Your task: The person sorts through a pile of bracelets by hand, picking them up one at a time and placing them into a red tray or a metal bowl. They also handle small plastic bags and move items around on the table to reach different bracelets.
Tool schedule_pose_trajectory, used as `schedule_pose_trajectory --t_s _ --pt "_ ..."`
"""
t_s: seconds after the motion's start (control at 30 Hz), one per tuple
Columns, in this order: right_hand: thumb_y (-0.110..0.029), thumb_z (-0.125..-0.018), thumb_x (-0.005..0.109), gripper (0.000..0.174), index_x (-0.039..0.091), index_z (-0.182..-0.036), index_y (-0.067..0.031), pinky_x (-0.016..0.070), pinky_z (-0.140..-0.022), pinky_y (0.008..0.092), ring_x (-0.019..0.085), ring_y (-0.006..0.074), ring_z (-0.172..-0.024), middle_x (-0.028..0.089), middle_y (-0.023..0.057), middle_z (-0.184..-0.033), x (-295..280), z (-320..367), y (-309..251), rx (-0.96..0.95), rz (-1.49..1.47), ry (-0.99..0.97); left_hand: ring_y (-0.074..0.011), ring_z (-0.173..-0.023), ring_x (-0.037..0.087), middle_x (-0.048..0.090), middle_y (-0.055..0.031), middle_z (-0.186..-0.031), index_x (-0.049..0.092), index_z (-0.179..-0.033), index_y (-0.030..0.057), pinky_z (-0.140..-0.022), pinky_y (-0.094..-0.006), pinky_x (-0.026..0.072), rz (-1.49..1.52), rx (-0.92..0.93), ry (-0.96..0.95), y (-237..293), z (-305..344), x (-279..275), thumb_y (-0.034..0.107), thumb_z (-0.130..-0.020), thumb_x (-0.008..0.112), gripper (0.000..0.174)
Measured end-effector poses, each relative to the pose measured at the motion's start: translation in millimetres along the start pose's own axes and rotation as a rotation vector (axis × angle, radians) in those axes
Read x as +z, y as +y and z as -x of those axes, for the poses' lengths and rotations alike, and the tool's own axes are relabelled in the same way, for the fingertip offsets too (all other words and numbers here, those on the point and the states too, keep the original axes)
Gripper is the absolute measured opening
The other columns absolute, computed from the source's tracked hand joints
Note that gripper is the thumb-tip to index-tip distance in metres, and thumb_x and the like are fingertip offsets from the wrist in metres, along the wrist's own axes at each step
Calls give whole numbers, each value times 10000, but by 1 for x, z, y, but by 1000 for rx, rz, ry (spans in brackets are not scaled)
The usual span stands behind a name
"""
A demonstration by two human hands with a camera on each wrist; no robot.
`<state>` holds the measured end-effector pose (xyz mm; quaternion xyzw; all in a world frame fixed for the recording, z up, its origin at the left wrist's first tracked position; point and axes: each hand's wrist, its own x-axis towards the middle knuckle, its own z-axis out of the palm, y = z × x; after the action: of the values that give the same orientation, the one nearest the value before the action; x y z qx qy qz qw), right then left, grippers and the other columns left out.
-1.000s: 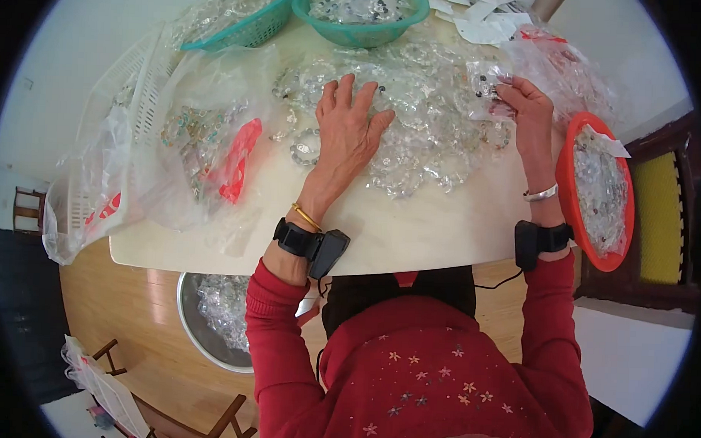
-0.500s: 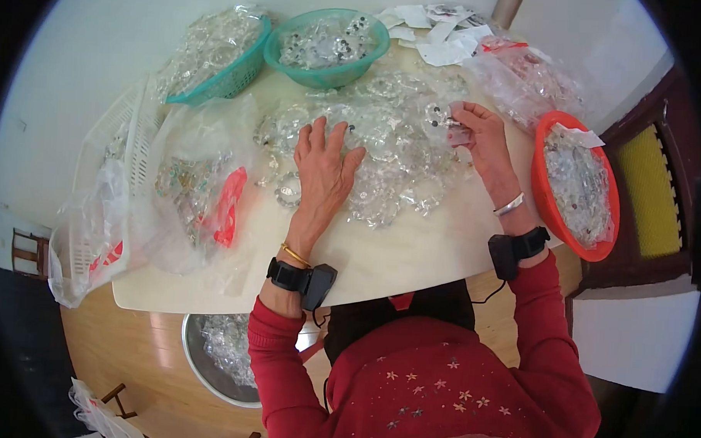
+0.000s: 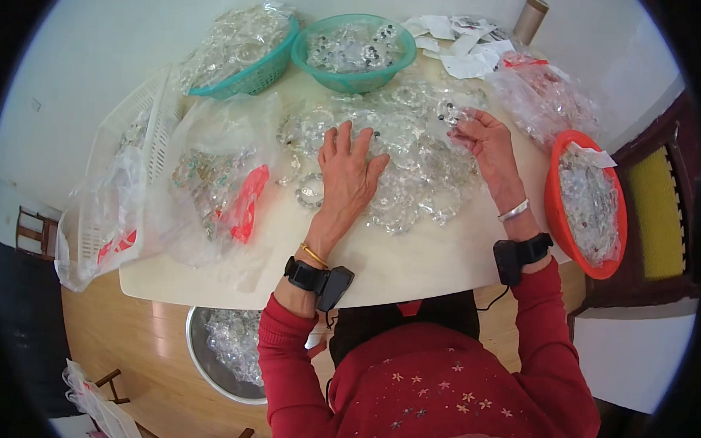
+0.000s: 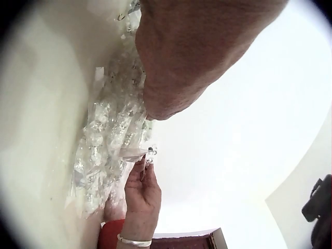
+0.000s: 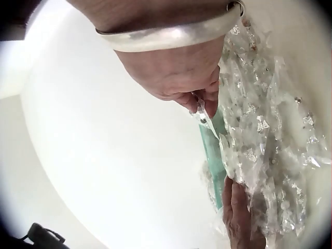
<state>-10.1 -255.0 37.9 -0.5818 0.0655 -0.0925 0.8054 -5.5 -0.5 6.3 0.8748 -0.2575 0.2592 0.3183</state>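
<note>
The right hand [image 3: 493, 151] pinches a small, clear plastic packet with dark beads [image 3: 449, 114], which juts far-left from its grip over the far right of a glittering heap of clear plastic packets [image 3: 421, 183]. The left hand [image 3: 347, 172], fingers spread, lies farther from it, over the heap's left.

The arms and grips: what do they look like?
Both arms have red sleeves. The left wrist wears a gold-coloured bangle, the right wrist a silver-coloured bangle. Each wrist has a black strap with a boxy black camera; a thin black cable runs from the right one. No gloves cover the left grip or right grip.
</note>
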Motion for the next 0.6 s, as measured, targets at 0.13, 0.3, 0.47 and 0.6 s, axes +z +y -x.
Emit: schedule_pose_trajectory --t_s 0.13,0.3,0.47,0.6 --pt "-21 -815 575 251 538 -1053 49 544 -705 305 641 224 -759 618 110 -859 2 -9 6 -5 1 -11 -442 -1150 343 396 -231 -1256 512 -1167 49 -929 -506 298 -18 -4 6 -2 0 1 264 -792 621 445" --pt "-77 -859 548 260 545 -1098 26 465 -918 412 558 205 -1008 573 115 -1076 -18 -86 -16 -356 -244 -99 -441 -1148 346 396 -233 -1259 512 -1168 51 -932 -508 297 -31 21 -18 -3 1 4 272 -796 620 446" --pt "-208 -854 588 421 510 -1220 -13 448 -881 356 562 203 -1016 581 81 -1140 -26 -85 -38 -346 475 97 -439 -1150 345 392 -231 -1267 510 -1172 53 -933 -516 294 -43 30 -11 -5 1 5 287 -804 614 448" --pt "-266 -822 630 473 527 -1214 -21 444 -833 296 587 186 -966 621 52 -1074 -63 -63 2 -323 1125 120 -437 -1148 346 395 -228 -1266 510 -1173 56 -932 -517 295 -40 22 -9 -5 1 5 295 -807 609 448"
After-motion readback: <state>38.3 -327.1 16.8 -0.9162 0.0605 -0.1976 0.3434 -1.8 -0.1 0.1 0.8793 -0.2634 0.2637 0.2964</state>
